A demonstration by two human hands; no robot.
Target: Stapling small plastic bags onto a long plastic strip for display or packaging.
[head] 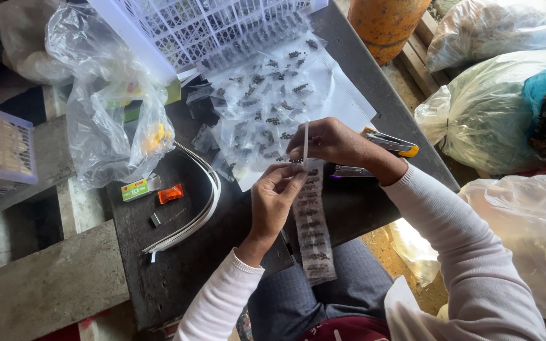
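Strip of small clear packets [311, 227] hangs over the near table [178, 271] edge, top pinched by left hand [274, 201] fingers. Right hand [331, 143] fingers clamp a thin white strip [305, 144] upright above it. Stapler [390, 143] just right; loose packets [266, 101] far. Keep strip centred on the top.

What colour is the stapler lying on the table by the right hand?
The stapler is yellow and grey, beside the right hand; the head view shows it best.
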